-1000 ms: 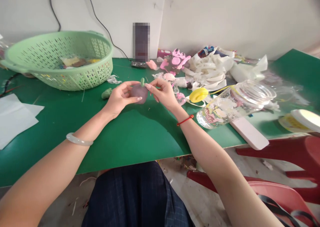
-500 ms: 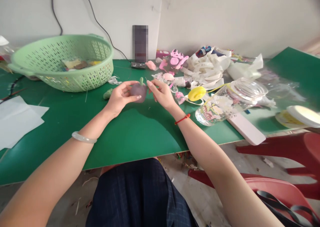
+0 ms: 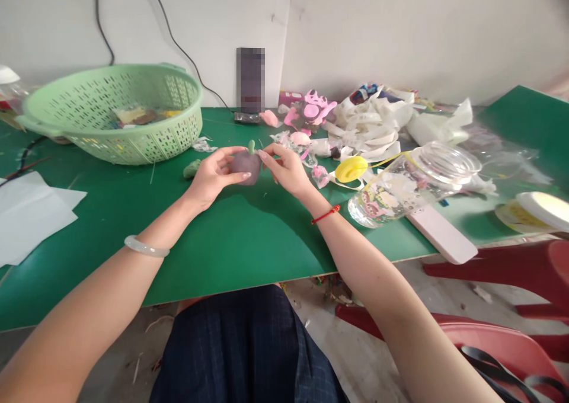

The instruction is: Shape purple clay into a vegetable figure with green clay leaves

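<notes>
Left hand [image 3: 212,176] curled round the left side of the purple ball [image 3: 247,167], mid-table, right of the green lump [image 3: 192,168]. Right hand [image 3: 284,169] fingertips bunched at its right side, can't tell if gripping anything. Risks, if ball's soft: left thumb squeeze dents it; right-hand nudge knocks green stem [image 3: 251,147] crooked

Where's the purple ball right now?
In the head view, the purple ball is just left of centre, in the left hand, with the right hand beside it.
</notes>
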### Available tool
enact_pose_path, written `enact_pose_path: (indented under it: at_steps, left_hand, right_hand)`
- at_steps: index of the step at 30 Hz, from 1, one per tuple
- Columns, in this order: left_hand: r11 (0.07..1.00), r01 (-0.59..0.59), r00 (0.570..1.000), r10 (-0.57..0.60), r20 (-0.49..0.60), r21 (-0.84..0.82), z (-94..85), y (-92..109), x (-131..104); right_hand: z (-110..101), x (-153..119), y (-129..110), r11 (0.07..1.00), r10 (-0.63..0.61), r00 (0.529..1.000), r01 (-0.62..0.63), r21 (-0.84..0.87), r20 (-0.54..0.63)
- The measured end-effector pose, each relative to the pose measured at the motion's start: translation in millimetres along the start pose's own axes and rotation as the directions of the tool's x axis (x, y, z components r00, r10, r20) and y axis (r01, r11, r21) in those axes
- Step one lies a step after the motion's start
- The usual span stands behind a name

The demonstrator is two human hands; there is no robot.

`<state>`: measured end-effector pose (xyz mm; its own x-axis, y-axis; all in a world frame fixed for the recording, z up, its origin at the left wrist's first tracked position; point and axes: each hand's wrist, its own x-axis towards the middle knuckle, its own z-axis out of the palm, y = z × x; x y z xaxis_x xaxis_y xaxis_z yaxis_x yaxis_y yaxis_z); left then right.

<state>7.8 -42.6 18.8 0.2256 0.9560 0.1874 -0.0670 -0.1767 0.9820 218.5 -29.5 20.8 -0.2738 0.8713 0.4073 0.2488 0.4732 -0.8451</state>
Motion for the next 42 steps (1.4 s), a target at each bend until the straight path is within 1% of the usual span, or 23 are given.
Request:
enact_pose_path:
  at_steps: [7,10,14,16,20,25,29,32,38,42]
  left_hand:
    - [1.0,-0.002,1.0,0.002,-0.002,0.026,0.5,-0.2,-1.0]
    - [0.999,-0.002,1.0,0.002,0.004,0.042,0.2,-0.8,-1.2]
    - [0.998,-0.032,0.999,0.03,0.027,0.06,0.4,-1.2,-1.0]
    - [0.997,-0.035,0.999,0.032,0.04,0.069,1.1,-0.2,-1.3]
    - [0.998,-0.013,0.999,0.01,0.038,0.057,3.4,3.7,-3.1]
    - [0.999,-0.005,0.999,0.003,0.037,0.042,5.3,5.8,-3.8]
    - [0.999,-0.012,0.999,0.01,0.039,0.051,5.8,4.6,-3.5]
    - [0.998,-0.008,0.999,0.006,0.032,0.056,5.5,3.4,-3.3]
    - [0.997,-0.038,0.999,0.039,-0.013,0.062,2.3,0.7,-1.8]
    - [0.998,-0.038,0.998,0.041,-0.041,0.049,0.3,0.5,-1.4]
  right_hand:
    - [-2.0,-0.4,-5.8,0.996,-0.061,0.998,0.062,-0.067,0.011]
    - [-2.8,-0.9,-7.2,0.996,-0.063,0.998,0.063,-0.067,0.011]
    - [-2.8,-0.4,-3.2,1.0,-0.007,1.0,0.006,-0.022,-0.028]
    - [-2.1,0.0,-1.2,1.0,0.014,1.0,-0.014,0.011,-0.025]
    - [-1.1,0.3,1.0,1.0,-0.015,1.0,0.015,0.0,0.0]
    - [-0.7,0.2,5.4,0.997,-0.048,0.998,0.047,-0.06,-0.027]
    - [0.2,0.2,8.8,0.996,-0.061,0.998,0.059,-0.071,-0.029]
    - [0.7,-0.3,9.8,0.997,-0.036,0.999,0.034,-0.067,-0.035]
    - [1.0,-0.9,9.7,0.999,0.02,0.995,-0.022,-0.027,-0.1]
    - [4.1,-1.8,4.2,0.994,0.089,0.994,-0.084,0.067,-0.069]
